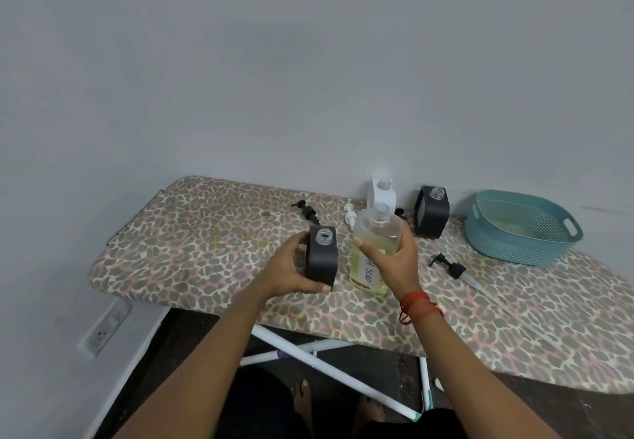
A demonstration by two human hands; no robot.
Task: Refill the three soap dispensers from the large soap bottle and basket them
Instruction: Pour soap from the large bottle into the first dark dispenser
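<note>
1. L hand [291, 267] grips the black dispenser [320, 257] from its left side, thumb along the bottom front and fingers wrapped behind.
2. R hand [394, 260] is clamped round the big soap bottle [374, 250], thumb on its left face; red thread [417, 305] on that wrist.
3. The two sit just beside each other, not touching, nr the front edge of the ironing board [206, 250]. Can't tell if either is lifted off the cover.
4. Bottle: cap off, neck open, yellow liquid to abt the shoulder, handwritten label ending "SOAP".
5. Held dispenser: pump off, clear threaded neck open; body opaque, so fill lvl can't be told.
6. Room: a wide bare stretch of cover to the left of my L hand, out to the board's end by the wall.
7. Behind the bottle, at the far edge: white dispenser [380, 195] and 2nd black dispenser [431, 212], both upright w/ open necks.
8. Loose pumps: a black one [307, 212] and a white one [350, 217] lie behind my hands; another black one [449, 265] lies to the right, its long tube running toward the front edge.
9. Teal basket [497, 243] sits far right on the board, well apart from my hands; its bottom looks pale yellowish, can't tell why.
</note>
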